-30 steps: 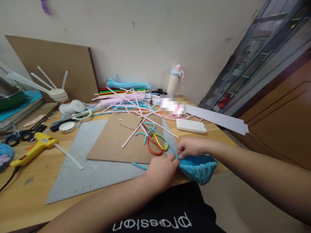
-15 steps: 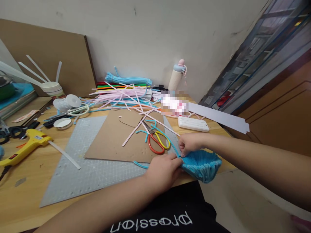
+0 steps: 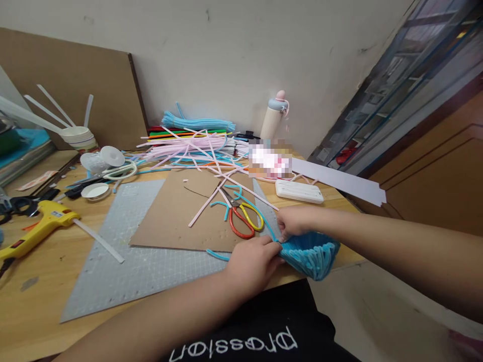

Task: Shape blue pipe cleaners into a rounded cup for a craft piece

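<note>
A blue basket-like piece made of pipe cleaners [image 3: 315,259] lies at the table's front right edge, its hollow facing up. My left hand [image 3: 251,264] is closed on its left end, fingertips pressed to the rim. Close by, my right hand [image 3: 292,222] pinches at the same end, where a long blue pipe cleaner [image 3: 263,213] runs out toward the scissors. Another blue strand [image 3: 218,255] sticks out left of my left hand. Scissors [image 3: 243,216] with one red and one yellow handle lie on the cardboard [image 3: 169,216], beside short blue offcuts. My fingertips are partly hidden.
A grey cutting mat [image 3: 113,271] lies under the cardboard. A yellow glue gun [image 3: 41,226] rests at left, near a paper cup [image 3: 79,138] and a spool [image 3: 112,157]. Pipe cleaners [image 3: 192,148] are heaped at the back, near a bottle [image 3: 272,118]. A white box [image 3: 300,191] stands at right.
The view has swung slightly, shifting the table's things leftward at the left side. Both hands keep hold of the same end of the blue piece, with only small finger movements.
</note>
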`<state>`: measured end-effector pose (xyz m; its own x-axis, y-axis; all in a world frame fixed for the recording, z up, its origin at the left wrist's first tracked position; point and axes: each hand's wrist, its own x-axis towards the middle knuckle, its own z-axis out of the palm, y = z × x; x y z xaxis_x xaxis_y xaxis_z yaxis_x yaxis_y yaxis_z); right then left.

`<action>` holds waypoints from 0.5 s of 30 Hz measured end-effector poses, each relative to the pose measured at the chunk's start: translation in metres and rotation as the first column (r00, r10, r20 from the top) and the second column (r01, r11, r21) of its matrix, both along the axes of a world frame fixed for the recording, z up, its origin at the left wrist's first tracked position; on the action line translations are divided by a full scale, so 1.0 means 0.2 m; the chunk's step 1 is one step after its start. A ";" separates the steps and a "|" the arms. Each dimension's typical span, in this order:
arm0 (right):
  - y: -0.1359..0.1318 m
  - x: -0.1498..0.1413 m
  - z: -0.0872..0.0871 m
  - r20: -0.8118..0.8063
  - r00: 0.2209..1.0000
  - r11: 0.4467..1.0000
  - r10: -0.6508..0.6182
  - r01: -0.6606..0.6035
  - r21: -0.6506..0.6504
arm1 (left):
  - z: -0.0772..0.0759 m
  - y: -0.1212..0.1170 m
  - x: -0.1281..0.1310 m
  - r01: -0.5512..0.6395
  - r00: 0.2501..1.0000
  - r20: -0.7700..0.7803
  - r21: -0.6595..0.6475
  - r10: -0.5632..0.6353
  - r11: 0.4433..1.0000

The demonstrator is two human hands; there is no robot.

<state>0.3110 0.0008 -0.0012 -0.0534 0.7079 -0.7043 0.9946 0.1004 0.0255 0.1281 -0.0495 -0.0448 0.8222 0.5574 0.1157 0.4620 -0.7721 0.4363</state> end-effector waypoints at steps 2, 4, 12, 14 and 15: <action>0.01 0.00 0.00 0.006 1.000 1.000 0.011 -0.011 -0.008 | 0.00 0.00 0.00 -0.001 1.000 -0.003 -0.006 0.001 1.000; 0.01 -0.01 0.01 0.008 1.000 1.000 0.022 -0.021 -0.015 | 0.00 0.00 0.00 0.001 1.000 -0.004 -0.015 -0.001 1.000; 0.02 -0.07 0.03 0.023 0.998 0.999 0.052 -0.052 0.009 | 0.01 0.00 0.00 -0.008 1.000 -0.002 -0.056 0.008 0.998; 0.03 -0.09 0.04 0.021 0.998 0.998 0.054 -0.054 0.010 | 0.00 0.00 0.00 -0.010 1.000 -0.004 -0.050 0.010 0.999; 0.04 -0.09 0.04 0.020 0.998 0.998 0.054 -0.055 0.008 | 0.00 0.00 0.00 -0.011 1.000 -0.001 -0.046 0.011 0.999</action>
<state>0.2933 0.0080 0.0060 -0.0785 0.7100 -0.6998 0.9870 0.1541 0.0457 0.1286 -0.0494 -0.0451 0.8160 0.5711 0.0889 0.4708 -0.7460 0.4710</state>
